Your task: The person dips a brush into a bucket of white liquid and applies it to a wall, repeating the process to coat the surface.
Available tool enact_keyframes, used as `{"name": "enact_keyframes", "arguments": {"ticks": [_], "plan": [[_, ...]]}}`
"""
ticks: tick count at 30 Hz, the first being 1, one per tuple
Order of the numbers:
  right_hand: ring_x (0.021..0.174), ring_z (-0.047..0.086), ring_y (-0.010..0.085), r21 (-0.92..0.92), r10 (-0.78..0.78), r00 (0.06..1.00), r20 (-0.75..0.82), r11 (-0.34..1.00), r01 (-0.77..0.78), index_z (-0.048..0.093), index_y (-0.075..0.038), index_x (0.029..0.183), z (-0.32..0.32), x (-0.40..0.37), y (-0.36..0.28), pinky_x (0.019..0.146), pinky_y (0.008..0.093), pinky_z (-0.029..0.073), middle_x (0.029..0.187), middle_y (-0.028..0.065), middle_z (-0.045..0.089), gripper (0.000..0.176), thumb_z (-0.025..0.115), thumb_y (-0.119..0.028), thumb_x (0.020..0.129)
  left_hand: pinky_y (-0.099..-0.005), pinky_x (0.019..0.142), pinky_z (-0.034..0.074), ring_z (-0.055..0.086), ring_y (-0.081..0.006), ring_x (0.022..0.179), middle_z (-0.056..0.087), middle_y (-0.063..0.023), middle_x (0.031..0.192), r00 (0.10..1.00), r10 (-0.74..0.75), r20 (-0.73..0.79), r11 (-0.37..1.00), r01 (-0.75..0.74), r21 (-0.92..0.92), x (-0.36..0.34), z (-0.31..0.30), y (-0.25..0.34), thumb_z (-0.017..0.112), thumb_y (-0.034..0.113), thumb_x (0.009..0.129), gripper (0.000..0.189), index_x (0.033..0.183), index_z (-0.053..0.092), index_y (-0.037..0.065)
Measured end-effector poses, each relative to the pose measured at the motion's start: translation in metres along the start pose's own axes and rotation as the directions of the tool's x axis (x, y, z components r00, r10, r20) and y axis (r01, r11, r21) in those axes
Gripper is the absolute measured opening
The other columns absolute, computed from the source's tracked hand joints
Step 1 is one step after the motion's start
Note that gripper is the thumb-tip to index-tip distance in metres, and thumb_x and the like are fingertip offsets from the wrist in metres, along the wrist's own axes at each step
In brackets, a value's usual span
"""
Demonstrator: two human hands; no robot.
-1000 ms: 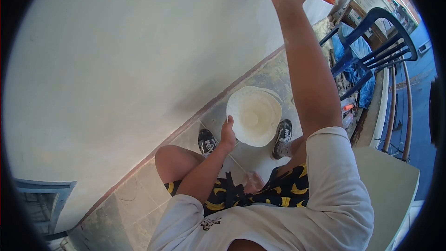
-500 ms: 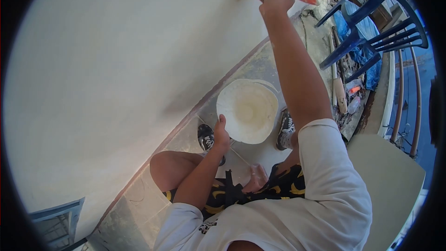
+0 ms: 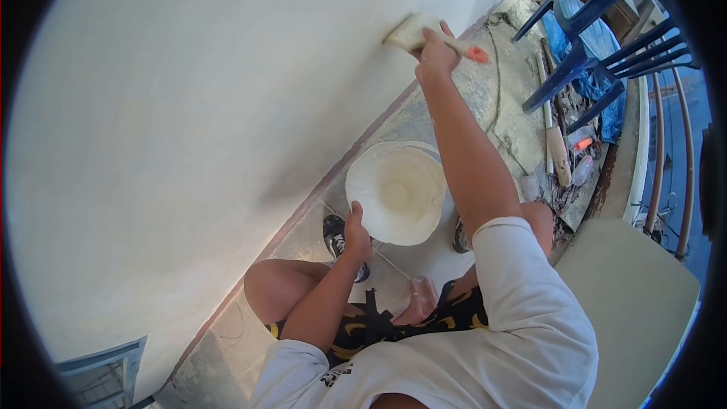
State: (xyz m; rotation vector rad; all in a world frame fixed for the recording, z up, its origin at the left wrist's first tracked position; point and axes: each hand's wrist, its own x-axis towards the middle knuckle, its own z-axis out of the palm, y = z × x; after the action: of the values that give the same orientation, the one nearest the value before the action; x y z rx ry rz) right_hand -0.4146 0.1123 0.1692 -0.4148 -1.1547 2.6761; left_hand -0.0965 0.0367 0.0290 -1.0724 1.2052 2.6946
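My right hand [image 3: 437, 53] grips a wide paint brush [image 3: 413, 32] whose handle has a red-orange end. The pale bristles rest against the white wall [image 3: 227, 91], low down near its base. My left hand [image 3: 357, 233] holds the rim of a white bucket [image 3: 397, 193] at its lower left, thumb over the edge. Whitish residue coats the bucket's inside, and it is tipped so that its opening faces me.
A blue plastic chair [image 3: 598, 45] stands at the upper right, by blue sheeting [image 3: 606, 110] and scattered debris. Brown railings [image 3: 674, 159] run along the right side. A window frame [image 3: 102, 371] shows at lower left. My shoe [image 3: 335, 235] is beside the bucket.
My right hand and the brush have moved down and slightly left along the wall. The bucket, still in my left hand, sits slightly lower and further left in view.
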Motion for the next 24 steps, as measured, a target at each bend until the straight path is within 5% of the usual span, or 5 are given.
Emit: {"name": "enact_keyframes", "arguments": {"ticks": [5,9,14,21,24], "plan": [[0.083,0.058,0.0219,0.199,-0.209,0.937,0.281,0.968,0.156,0.049,-0.004,0.121,0.062,-0.008,-0.097,0.065,0.0328,0.054,0.1,0.0114,0.056,0.044,0.058,0.0,0.078,-0.0361,0.099,0.035,0.045,-0.0244,0.118,0.045,-0.0102,0.13,0.999,0.008,0.041,1.0,-0.007,-0.014,0.007,-0.006,-0.004,0.037,0.044,0.093,0.056,0.13,0.035,0.003],[0.093,0.057,0.0277,0.25,-0.261,0.943,0.207,0.946,0.207,0.042,-0.001,0.124,0.023,-0.007,-0.087,0.073,0.0429,0.055,0.11,0.0158,0.052,0.049,0.054,0.004,0.078,-0.036,0.099,0.036,0.045,-0.0244,0.118,0.045,-0.0101,0.13,0.999,-0.029,0.033,1.0,0.028,0.01,-0.002,-0.001,0.001,0.038,0.044,0.093,0.056,0.13,0.035,0.003],[0.094,0.057,0.0291,0.019,0.021,1.0,-0.023,1.0,-0.02,0.041,0.0,0.125,-0.023,0.006,0.012,0.07,0.0415,0.056,0.112,0.0169,0.051,0.051,0.055,0.006,0.076,-0.0332,0.095,0.036,0.048,-0.0218,0.111,0.049,-0.0112,0.124,0.999,0.04,-0.024,0.999,-0.04,0.01,0.004,-0.006,-0.004,0.041,0.043,0.093,0.056,0.124,0.041,-0.003],[0.088,0.06,0.0257,0.188,-0.284,0.908,0.309,0.954,0.234,0.046,0.0,0.122,0.048,-0.019,-0.087,0.069,0.0379,0.057,0.107,0.0161,0.053,0.045,0.054,0.006,0.078,-0.0331,0.095,0.036,0.047,-0.0214,0.112,0.048,-0.0119,0.124,1.0,-0.012,0.007,1.0,0.012,0.001,0.004,-0.007,-0.002,0.041,0.042,0.093,0.055,0.123,0.041,-0.004],[0.092,0.06,0.0282,0.119,-0.244,0.955,0.167,0.967,0.226,0.04,0.0,0.126,0.013,-0.013,-0.066,0.07,0.039,0.057,0.112,0.0178,0.052,0.048,0.052,0.005,0.08,-0.033,0.097,0.034,0.046,-0.0216,0.113,0.047,-0.0126,0.126,1.0,0.006,0.012,1.0,-0.005,-0.009,0.005,-0.01,-0.007,0.04,0.042,0.093,0.056,0.124,0.041,-0.004]]}}
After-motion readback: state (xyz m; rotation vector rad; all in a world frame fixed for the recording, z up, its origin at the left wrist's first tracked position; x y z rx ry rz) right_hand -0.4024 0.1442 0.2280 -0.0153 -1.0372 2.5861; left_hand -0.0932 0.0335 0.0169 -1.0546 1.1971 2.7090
